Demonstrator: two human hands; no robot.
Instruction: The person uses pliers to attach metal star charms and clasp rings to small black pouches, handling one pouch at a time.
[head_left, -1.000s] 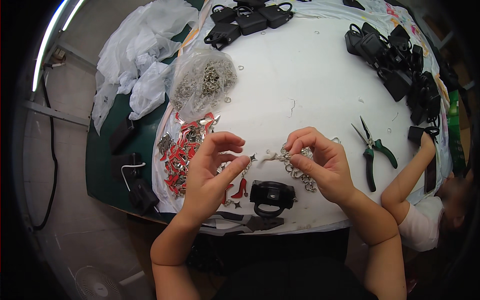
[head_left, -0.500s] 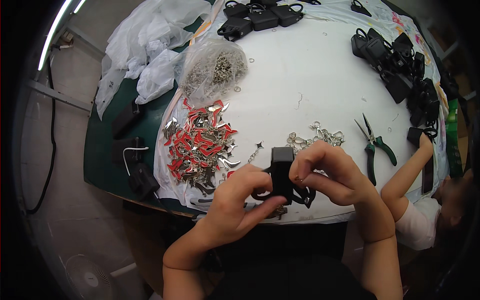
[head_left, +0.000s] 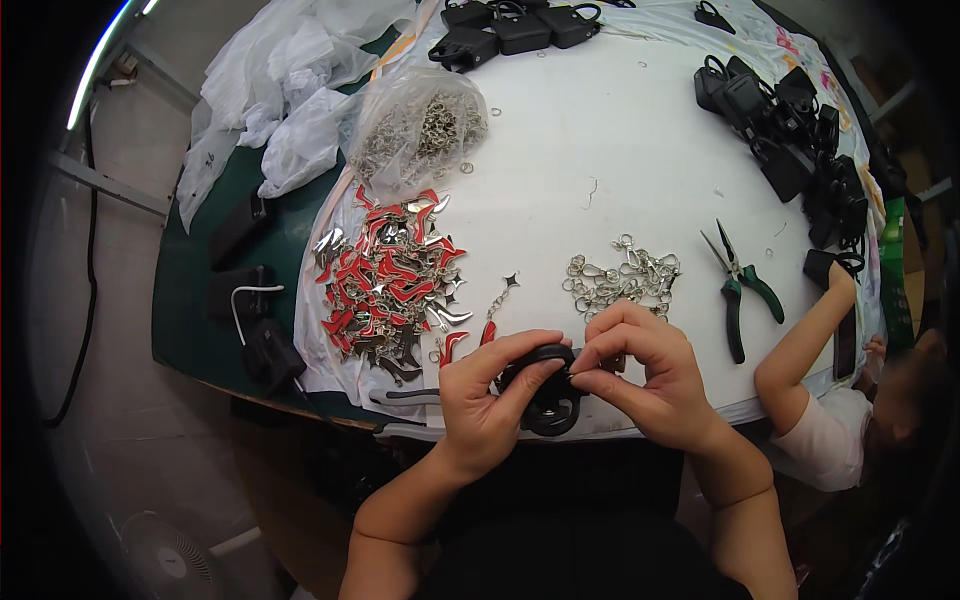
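Note:
My left hand point(head_left: 492, 395) is closed around a small black bag with a loop handle point(head_left: 552, 414), held at the table's near edge. The fingers of my right hand point(head_left: 650, 378) are pinched together against the bag's right side; what lies between the fingertips is too small to make out. Beyond my right hand is a cluster of silver clasps and chain links point(head_left: 622, 276). Near my left hand lies a short chain with a star charm point(head_left: 511, 281) and a red shoe charm point(head_left: 488, 332).
Left stands a heap of red and silver shoe charms point(head_left: 385, 285), with a clear plastic bag of metal rings point(head_left: 425, 135) behind. Green-handled pliers point(head_left: 738, 290) lie right. More black bags point(head_left: 765, 115) fill the far right. A co-worker's arm point(head_left: 805, 340) reaches in at right.
The black bag has been turned and lowered, so its loop handle now faces me. My right fingertips have come against its side. The view has shifted slightly.

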